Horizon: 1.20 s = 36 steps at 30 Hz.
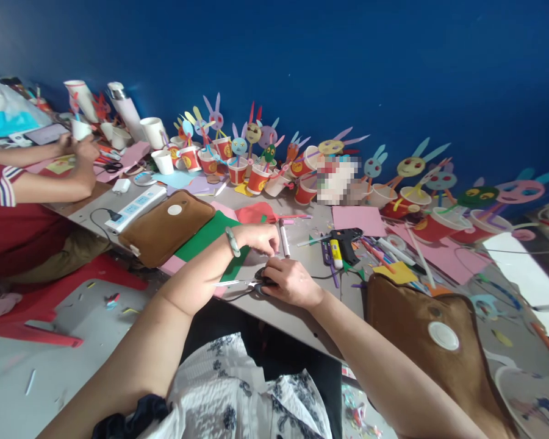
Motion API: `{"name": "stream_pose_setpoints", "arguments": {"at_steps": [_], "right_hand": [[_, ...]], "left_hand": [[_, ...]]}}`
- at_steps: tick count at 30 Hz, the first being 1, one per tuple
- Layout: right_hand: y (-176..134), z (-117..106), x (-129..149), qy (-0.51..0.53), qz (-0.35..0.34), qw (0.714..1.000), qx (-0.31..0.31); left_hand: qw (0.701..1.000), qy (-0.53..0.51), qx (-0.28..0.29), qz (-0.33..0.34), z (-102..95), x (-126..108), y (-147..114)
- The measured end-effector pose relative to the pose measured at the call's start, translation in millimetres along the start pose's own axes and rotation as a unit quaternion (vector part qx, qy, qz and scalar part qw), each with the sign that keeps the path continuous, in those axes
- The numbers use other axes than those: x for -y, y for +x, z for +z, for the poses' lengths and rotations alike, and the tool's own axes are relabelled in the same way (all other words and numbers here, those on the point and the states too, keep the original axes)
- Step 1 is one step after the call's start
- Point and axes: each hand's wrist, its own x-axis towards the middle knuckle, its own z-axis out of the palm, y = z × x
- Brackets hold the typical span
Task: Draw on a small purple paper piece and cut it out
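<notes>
My right hand (295, 282) is closed around the dark handles of a pair of scissors (233, 282). Their blades point left, passing by my left forearm just above the table's front edge. Just beyond it, my left hand (261, 238) is bent down with its fingertips pressed together near the tabletop. Whatever they pinch is too small to make out. A marker pen (284, 238) lies right beside those fingers. Under my left forearm is a green sheet of paper (205, 236), with a red piece of paper (256, 213) behind it.
Paper cups with rabbit faces (258, 178) line the blue wall. A black glue gun (345, 244) and a glue stick (335, 253) lie to the right. Brown cushion-like pouches (169, 225) flank me. A power strip (136, 208) sits left, near a co-worker's hands (85, 152).
</notes>
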Motion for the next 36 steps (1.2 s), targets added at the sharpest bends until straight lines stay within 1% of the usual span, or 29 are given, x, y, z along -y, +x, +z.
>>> {"name": "stream_pose_setpoints", "arguments": {"at_steps": [2,3,8,11,13,15,17,18,20,22,24,26,28,30,31,33,36], "right_hand": [[0,0,0,0.001,0.000,1.000,0.001],[0,0,0,0.003,0.000,1.000,0.003],[0,-2,1,0.012,0.002,1.000,0.012],[1,-3,3,0.024,-0.004,1.000,0.012],[1,-4,5,0.033,-0.012,0.999,0.014],[2,-4,6,0.038,-0.019,0.999,0.013],[2,-6,7,0.043,-0.019,0.999,0.000],[3,-6,7,0.051,-0.012,0.998,-0.016],[3,-9,6,0.086,0.035,0.993,-0.075],[4,-11,2,0.132,0.131,0.971,-0.153],[4,-13,-4,0.174,0.244,0.928,-0.219],[5,-14,-13,0.214,0.329,0.883,-0.259],[5,-13,-21,0.250,0.383,0.843,-0.284],[5,-12,-27,0.270,0.416,0.817,-0.295],[5,-11,-29,0.274,0.425,0.810,-0.297],[6,-10,-30,0.267,0.432,0.808,-0.298],[5,-8,-29,0.236,0.414,0.830,-0.290]], "left_hand": [[1.000,-0.011,0.024,0.002,-2.4,-3,-2],[1.000,-0.015,0.026,-0.002,-3.6,-5,-3],[0.997,-0.052,-0.029,-0.050,-8.5,-13,-8],[0.993,-0.090,-0.043,-0.065,-10.9,-12,-9],[0.990,-0.101,-0.066,-0.070,-12.8,-9,-9],[0.990,-0.074,-0.102,-0.069,-14.6,-5,-8],[0.986,0.005,-0.153,-0.073,-15.9,-3,-8],[0.978,0.056,-0.181,-0.084,-16.2,-2,-8],[0.955,0.149,-0.230,-0.118,-16.3,-1,-8],[0.936,0.199,-0.247,-0.154,-15.9,1,-7],[0.932,0.216,-0.236,-0.173,-15.3,4,-4],[0.933,0.224,-0.220,-0.179,-14.8,8,-2],[0.935,0.228,-0.204,-0.179,-14.4,12,0],[0.938,0.228,-0.188,-0.180,-14.3,15,1],[0.940,0.227,-0.179,-0.181,-14.5,16,1],[0.941,0.229,-0.165,-0.184,-15.0,15,0],[0.936,0.248,-0.148,-0.202,-16.0,13,-1]]}}
